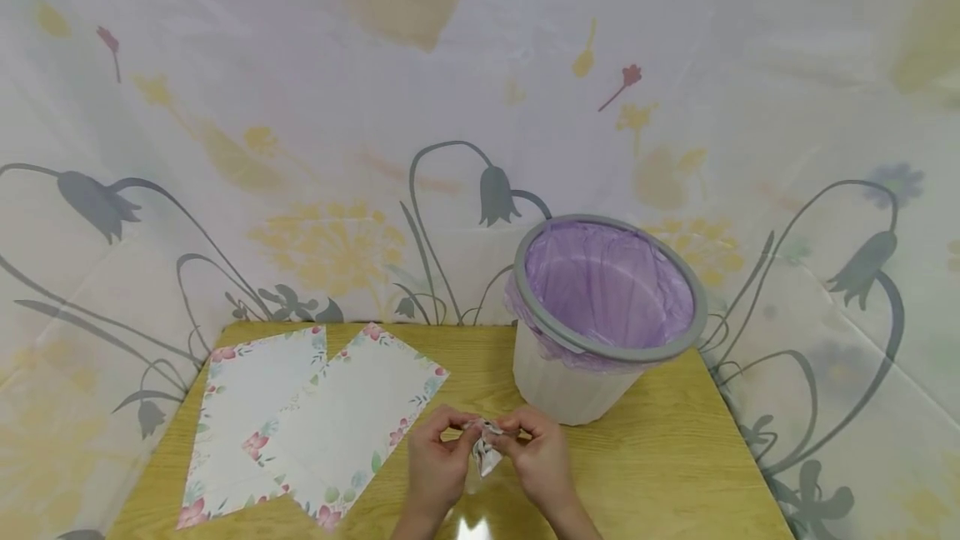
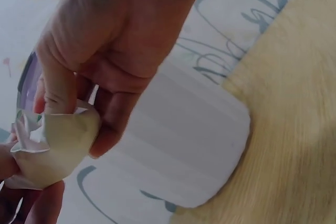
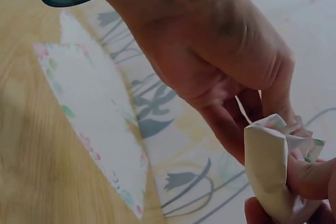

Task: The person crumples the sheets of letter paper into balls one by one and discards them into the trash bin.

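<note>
Two hands: the left hand (image 1: 435, 465) and the right hand (image 1: 542, 458) meet over the desk's near edge, both pinching one crumpled paper (image 1: 486, 447) between curled fingertips.
Hidden: both forearms run off the bottom of the head view; most of the crumpled paper is covered by fingers there, so its full outline is hard to make out.
Cut off: in the left wrist view the bin (image 2: 184, 145) shows only as a pale ribbed wall with a sliver of purple liner; in the right wrist view a dark object at the top left corner is too blurred to identify.
Desk: a yellow wood-grain desk (image 1: 675, 473) carries everything; a flowered curtain (image 1: 300, 148) hangs behind and beside it.
Sheets: two flat sheets with floral borders lie toward the desk's left edge, the left sheet (image 1: 240, 407) partly under the right sheet (image 1: 352, 423), whose near corner lies just beside the left hand.
Bin position: the white bin (image 1: 562, 386) with a grey rim and purple liner stands near the desk's far right corner, just beyond the right hand, its mouth open and unobstructed.
Paper look: white, squeezed into a small wad with sharp creases, bits of pink and green print showing at the folds; the wrist views show a smooth, puffed face (image 2: 55, 148) and ruffled edges (image 3: 273, 171).
Paper place: held above the desk's near edge, between the sheets and the bin.
</note>
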`<state>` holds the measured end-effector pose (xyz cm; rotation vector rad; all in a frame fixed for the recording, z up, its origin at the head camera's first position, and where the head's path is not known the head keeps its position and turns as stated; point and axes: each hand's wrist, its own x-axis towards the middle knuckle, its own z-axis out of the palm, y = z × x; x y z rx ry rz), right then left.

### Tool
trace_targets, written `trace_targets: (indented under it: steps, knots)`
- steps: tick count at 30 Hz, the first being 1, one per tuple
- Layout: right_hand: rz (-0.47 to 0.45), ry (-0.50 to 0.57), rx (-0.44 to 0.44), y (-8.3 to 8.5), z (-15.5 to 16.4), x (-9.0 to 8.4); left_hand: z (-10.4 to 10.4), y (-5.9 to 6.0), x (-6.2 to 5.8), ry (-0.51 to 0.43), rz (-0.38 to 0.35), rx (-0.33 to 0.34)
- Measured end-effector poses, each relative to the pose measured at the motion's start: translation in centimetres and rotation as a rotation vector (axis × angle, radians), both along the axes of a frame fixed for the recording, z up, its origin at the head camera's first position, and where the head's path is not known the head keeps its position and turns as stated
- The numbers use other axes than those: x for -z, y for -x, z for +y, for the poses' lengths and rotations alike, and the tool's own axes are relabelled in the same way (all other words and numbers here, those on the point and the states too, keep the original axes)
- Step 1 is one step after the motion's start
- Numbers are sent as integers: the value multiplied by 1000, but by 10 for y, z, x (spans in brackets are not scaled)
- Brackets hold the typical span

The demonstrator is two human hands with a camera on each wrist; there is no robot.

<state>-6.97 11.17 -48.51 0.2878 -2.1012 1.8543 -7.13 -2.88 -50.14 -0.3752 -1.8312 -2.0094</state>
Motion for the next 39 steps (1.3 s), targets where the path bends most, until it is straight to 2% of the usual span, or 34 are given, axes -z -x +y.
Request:
trace_targets:
  steps: [3,6,10,13,17,21,24,28,31,34,36,39]
  knots:
    - [-24,3,0,-1,0,-2,-2,0,0,5,-41,-26]
    - [-135,43,-43,-1,3,-4,-5,1,1,-3,-90,-14]
    - [-295,91,-117,-1,9,-5,-12,3,4,-37,-130,79]
    - [-334,82,-153,-1,12,-6,-19,4,4,-28,-129,166]
    - [-287,19,-167,-1,13,-8,-26,6,4,55,-88,220]
    - [-223,-31,-165,-1,12,-11,-28,7,0,156,-48,223]
    - [-211,-29,-167,-1,12,-10,-27,6,-3,190,-39,214]
    - [-224,-1,-215,0,16,-5,-24,7,-1,155,-17,184]
    - [-207,34,-326,1,20,-1,-23,7,3,129,-23,141]
    - [-169,42,-459,1,25,1,-23,7,4,95,-71,102]
    - [-142,-7,-504,0,27,2,-23,7,4,63,-117,86]
    - [-108,-112,-478,-1,27,2,-21,6,4,33,-170,50]
